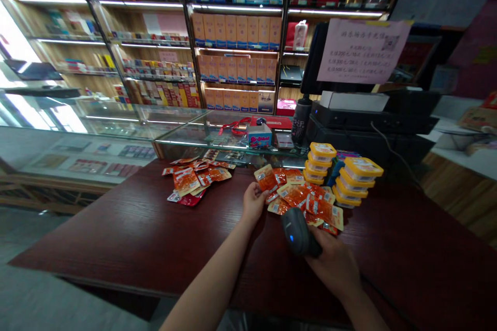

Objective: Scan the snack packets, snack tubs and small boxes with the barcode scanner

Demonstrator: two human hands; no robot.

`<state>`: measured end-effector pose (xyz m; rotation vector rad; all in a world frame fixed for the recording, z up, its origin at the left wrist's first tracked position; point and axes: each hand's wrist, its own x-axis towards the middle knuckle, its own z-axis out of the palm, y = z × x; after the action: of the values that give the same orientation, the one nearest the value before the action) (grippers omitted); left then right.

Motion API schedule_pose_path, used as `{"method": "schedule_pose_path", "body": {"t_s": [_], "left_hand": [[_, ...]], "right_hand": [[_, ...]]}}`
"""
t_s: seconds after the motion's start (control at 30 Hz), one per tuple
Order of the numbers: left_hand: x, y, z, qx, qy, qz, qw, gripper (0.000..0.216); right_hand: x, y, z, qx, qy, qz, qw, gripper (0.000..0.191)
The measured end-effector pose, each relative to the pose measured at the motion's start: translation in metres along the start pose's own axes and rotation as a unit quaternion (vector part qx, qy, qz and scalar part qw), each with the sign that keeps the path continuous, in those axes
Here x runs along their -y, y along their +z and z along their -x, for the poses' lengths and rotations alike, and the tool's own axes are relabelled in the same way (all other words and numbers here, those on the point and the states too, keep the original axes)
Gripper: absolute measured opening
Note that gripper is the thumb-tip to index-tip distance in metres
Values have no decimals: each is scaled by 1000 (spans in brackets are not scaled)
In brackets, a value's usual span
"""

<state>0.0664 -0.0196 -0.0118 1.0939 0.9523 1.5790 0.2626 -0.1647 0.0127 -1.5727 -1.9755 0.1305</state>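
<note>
My right hand (337,264) is wrapped round a dark grey barcode scanner (295,231) with a blue light, its head aimed at a heap of orange snack packets (310,200) on the dark red counter (132,238). My left hand (253,201) pinches one orange packet (265,178) at the left edge of that heap. A second pile of orange and red packets (194,178) lies further left on the counter, away from both hands.
Two stacks of yellow-lidded tubs (352,180) stand right of the heap. Behind are a glass display case (217,137) with a small blue box (259,137), a black till with a paper notice (363,50), and shelves of boxed goods.
</note>
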Motion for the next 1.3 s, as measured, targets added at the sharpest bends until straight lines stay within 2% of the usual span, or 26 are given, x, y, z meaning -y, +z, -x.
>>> {"method": "schedule_pose_path", "body": {"t_s": [0.13,0.3,0.4,0.63,0.83,0.93,1.07,1.17,1.3], "left_hand": [[0,0,0,40,14,5,999,28],[5,-1,-2,67,5,0,998,29],[7,-2,-3,69,11,-18,997,28],[7,-3,-4,79,43,-60,994,26],[11,-4,-4,67,27,-17,997,27],[8,-3,-2,57,25,-14,998,25],[4,-3,1,27,31,-13,999,23],[3,-2,2,-4,19,-6,1000,24],[0,-5,-3,-47,-30,-4,998,26]], "right_hand": [[13,-20,-11,-16,64,-144,987,38],[28,-28,-20,-38,105,-301,947,38],[33,-24,-21,-39,117,-327,937,35],[35,-18,-22,-42,119,-322,938,35],[37,-30,-23,-20,62,-263,963,32],[31,-31,-19,-3,32,-167,985,29],[12,-15,-7,-31,1,30,999,33],[-6,3,3,-49,-55,77,994,36],[-23,19,10,-65,-103,106,987,37]]}}
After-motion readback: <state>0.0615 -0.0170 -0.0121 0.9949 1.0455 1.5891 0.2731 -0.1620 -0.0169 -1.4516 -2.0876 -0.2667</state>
